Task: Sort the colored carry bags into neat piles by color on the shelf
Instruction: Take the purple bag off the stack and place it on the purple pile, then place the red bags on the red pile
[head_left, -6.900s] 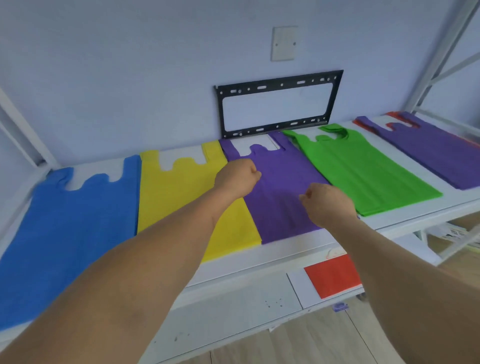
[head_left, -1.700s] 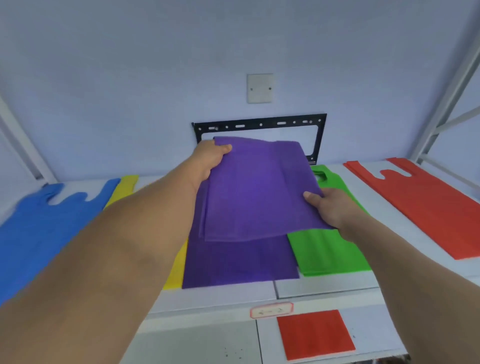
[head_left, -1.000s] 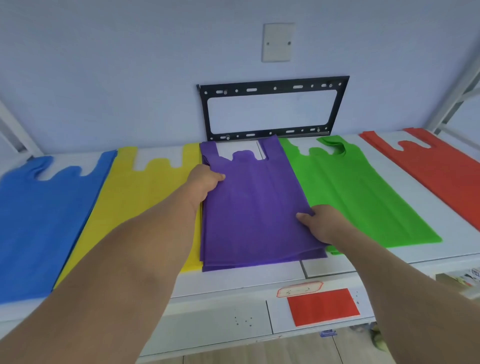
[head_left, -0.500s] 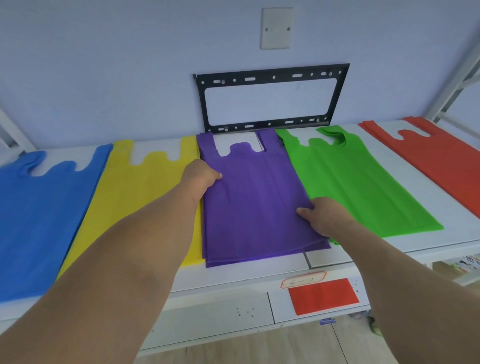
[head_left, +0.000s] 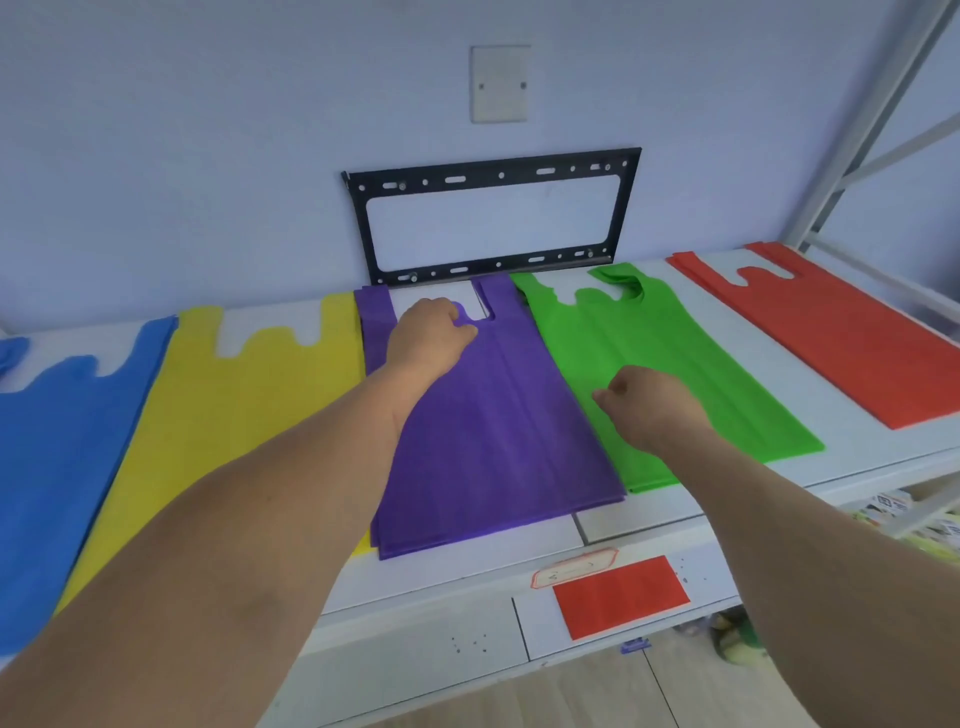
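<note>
Five piles of carry bags lie side by side on the white shelf (head_left: 467, 566): blue (head_left: 47, 441), yellow (head_left: 234, 400), purple (head_left: 498, 441), green (head_left: 670, 364) and red (head_left: 841, 338). My left hand (head_left: 431, 338) rests at the top of the purple pile by the handle cut-out, with its fingers curled at the cut-out's edge and its thumb on the fabric. My right hand (head_left: 649, 405) is over the green pile, just right of the purple pile's edge, with its fingers curled and nothing in them.
A black metal bracket (head_left: 491, 218) leans on the wall behind the purple pile, under a white wall plate (head_left: 500, 83). A red sheet (head_left: 621, 595) and a label lie on the lower ledge. A white rack upright (head_left: 872, 124) stands at the right.
The purple bag taken from the red pile was laid on the purple pile. My left hand has slid up to the handle cut-out, and my right hand has left the purple edge for the green pile.
</note>
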